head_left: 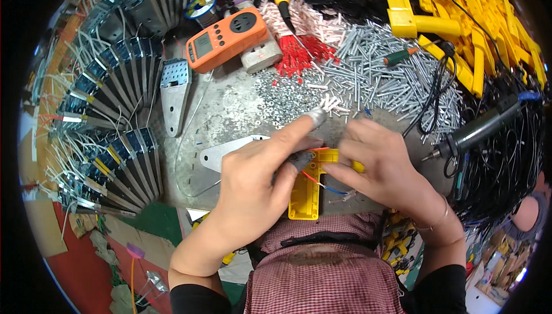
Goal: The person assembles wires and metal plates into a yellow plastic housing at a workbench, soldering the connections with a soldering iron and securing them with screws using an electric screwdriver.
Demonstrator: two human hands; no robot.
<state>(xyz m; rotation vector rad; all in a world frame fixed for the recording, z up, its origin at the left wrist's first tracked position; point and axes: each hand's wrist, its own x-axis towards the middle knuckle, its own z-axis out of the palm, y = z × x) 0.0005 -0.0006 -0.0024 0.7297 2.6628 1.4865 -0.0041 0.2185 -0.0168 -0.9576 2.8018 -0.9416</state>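
Both hands pinch a yellow housing (310, 190) holding red and blue wires (322, 183): left hand (259, 184) at 9 o'clock, right hand (376, 167) at 3.

Both forearms come in from the lower edge, dark sleeves pushed up near the elbows, converging at centre frame. Left hand (253, 182): back of hand up, wrist roughly straight, index finger extended forward and up to the right with a grey cap over its tip (thumb tip looks capped too), remaining fingers curled under; grip closed in a pinch at the thumb. Right hand (382, 170): back of hand up, wrist bent slightly inward, thin band at the wrist, fingers curled down and pointing left toward the left hand, grip closed. Fingertips of both hands nearly meet, knuckles just beside each other, low over the surface.
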